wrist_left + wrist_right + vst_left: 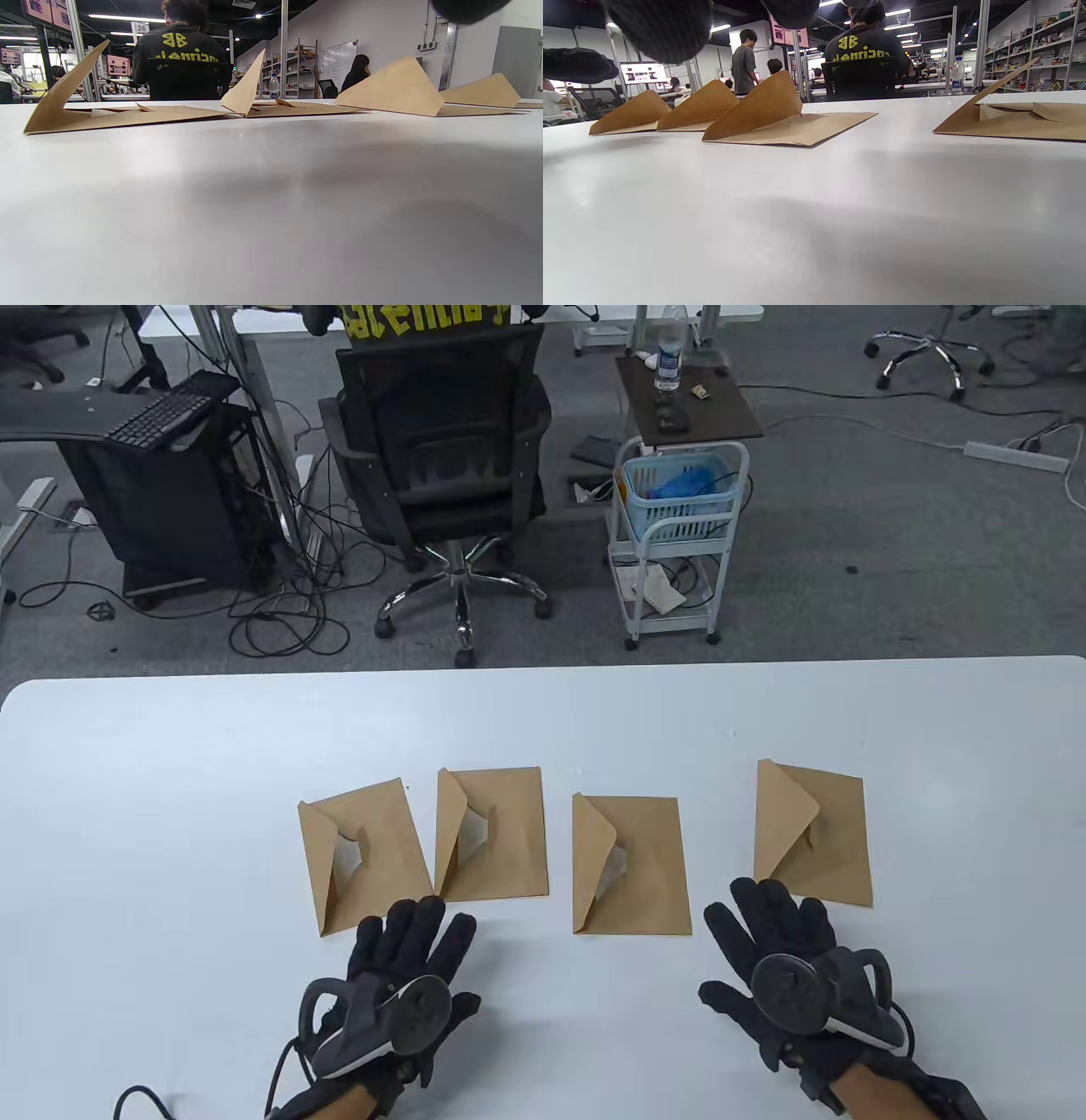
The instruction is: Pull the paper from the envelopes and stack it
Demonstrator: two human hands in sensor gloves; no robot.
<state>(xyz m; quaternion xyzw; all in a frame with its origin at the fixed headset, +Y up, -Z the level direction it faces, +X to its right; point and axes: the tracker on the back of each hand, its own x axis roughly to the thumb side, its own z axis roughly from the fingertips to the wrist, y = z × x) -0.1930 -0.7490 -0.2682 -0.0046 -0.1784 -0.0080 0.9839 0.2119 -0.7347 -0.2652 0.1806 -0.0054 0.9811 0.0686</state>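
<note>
The left hand [399,976] and the right hand [785,963] lie flat on the white table [170,780], fingers spread, holding nothing. Just beyond the fingertips four brown envelopes [628,865] lie in a row, flaps open, long axes pointing away; white paper shows inside three. The left hand almost touches the leftmost envelope [365,855]. I can read no writing on them.
</note>
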